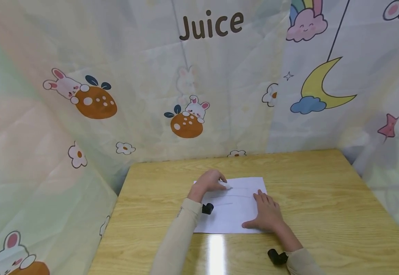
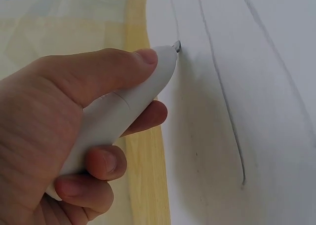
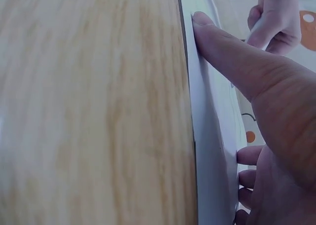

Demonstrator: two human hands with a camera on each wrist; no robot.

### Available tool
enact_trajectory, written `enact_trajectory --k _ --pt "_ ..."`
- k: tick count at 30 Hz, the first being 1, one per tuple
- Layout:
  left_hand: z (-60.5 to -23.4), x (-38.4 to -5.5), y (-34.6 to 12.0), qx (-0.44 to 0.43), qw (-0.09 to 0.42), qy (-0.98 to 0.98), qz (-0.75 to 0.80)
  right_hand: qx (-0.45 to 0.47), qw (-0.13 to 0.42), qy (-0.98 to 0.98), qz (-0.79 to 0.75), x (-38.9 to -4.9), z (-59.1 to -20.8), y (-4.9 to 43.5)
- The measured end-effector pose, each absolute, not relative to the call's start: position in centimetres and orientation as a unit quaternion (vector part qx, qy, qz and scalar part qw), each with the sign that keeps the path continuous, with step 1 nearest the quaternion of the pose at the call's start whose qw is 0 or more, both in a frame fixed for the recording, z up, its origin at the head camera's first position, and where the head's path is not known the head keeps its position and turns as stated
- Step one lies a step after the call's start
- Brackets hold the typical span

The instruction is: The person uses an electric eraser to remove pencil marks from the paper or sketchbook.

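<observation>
A thick white pen (image 2: 116, 111) with a small metal tip is gripped in my left hand (image 1: 209, 182), the thumb along its barrel. In the left wrist view its tip is at the top end of a faint line on a white sheet of paper (image 1: 230, 219). Several thin grey lines (image 2: 222, 94) run across the sheet. My right hand (image 1: 267, 214) lies spread on the sheet's right side, its thumb near the front edge. In the right wrist view the thumb (image 3: 237, 55) presses on the paper's margin.
The paper lies on a wood-grain table (image 1: 154, 206). Black wrist devices show at the left sleeve (image 1: 207, 208) and the right sleeve (image 1: 277, 257). A printed cloth (image 1: 134, 76) with cartoon rabbits hangs behind the table and along its sides.
</observation>
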State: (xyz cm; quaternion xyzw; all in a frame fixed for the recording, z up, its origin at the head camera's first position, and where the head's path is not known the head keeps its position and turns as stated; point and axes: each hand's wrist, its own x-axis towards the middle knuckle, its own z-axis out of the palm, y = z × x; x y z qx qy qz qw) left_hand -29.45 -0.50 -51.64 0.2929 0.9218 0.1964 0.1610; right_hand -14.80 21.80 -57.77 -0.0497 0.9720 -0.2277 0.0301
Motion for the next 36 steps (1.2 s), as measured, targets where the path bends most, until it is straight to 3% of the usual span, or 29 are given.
enact_trajectory --k 10,27,36 --pt "-52.2 -28.9 -0.4 0.276 0.176 0.927 0.183 -0.049 0.038 0.971 -0.229 -14.2 -58.0 21.7" --pt "-52.0 -29.2 0.1 0.298 0.149 0.925 0.18 -0.049 0.037 0.972 -0.228 -14.6 -58.0 21.9" --pt "-51.6 -28.8 0.3 0.279 0.159 0.929 0.182 -0.057 0.03 0.97 -0.232 -14.5 -57.4 21.8"
